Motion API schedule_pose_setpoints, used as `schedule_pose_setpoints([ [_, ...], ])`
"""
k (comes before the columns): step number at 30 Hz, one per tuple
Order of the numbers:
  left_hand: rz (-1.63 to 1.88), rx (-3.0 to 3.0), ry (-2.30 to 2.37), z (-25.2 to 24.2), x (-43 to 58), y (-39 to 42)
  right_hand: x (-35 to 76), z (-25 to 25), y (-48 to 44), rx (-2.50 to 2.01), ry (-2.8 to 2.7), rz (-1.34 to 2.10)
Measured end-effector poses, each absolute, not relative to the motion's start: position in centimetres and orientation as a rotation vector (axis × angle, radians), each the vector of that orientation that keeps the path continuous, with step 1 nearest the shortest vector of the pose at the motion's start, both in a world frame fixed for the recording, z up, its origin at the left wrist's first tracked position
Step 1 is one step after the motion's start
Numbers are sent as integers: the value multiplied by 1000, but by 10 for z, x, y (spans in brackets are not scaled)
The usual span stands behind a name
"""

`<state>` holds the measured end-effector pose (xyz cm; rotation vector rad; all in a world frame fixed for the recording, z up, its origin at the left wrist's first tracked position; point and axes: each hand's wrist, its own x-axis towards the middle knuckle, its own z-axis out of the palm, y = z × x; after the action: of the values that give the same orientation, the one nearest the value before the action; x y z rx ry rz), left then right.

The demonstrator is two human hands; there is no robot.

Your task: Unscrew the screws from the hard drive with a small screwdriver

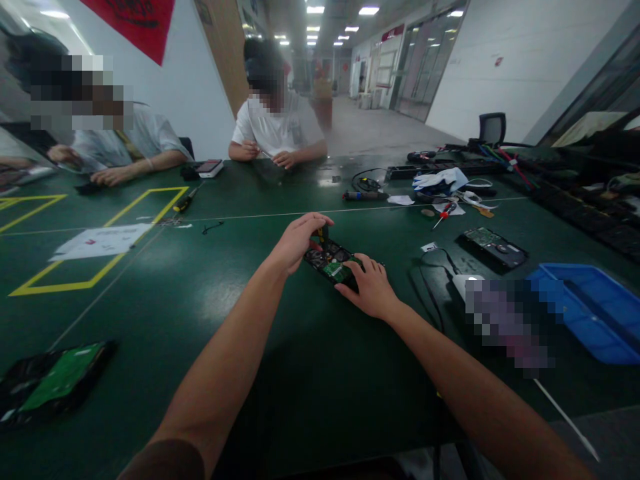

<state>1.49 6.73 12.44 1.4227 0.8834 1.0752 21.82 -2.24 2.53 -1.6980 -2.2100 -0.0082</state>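
A black hard drive (331,261) with a green circuit board facing up lies on the dark green table (260,347) in front of me. My left hand (299,241) is above its far end, fingers pinched round a small dark upright tool, probably a screwdriver (325,233), whose tip meets the drive. My right hand (369,287) rests on the near right end of the drive, fingers curled over its edge and holding it down.
Another drive with a green board (55,383) lies near left, a third (493,245) at right. A blue tray (593,307) sits far right. Yellow tape outlines (107,220), a paper sheet (103,240), tools, white gloves (440,179) and cables lie further back. Two people sit across the table.
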Motion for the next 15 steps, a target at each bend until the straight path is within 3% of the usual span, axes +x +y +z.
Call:
schedule_pose_setpoints([
  [15, 1009, 1272, 776, 126, 17, 65, 218, 27, -23, -1698, -2211, -3],
])
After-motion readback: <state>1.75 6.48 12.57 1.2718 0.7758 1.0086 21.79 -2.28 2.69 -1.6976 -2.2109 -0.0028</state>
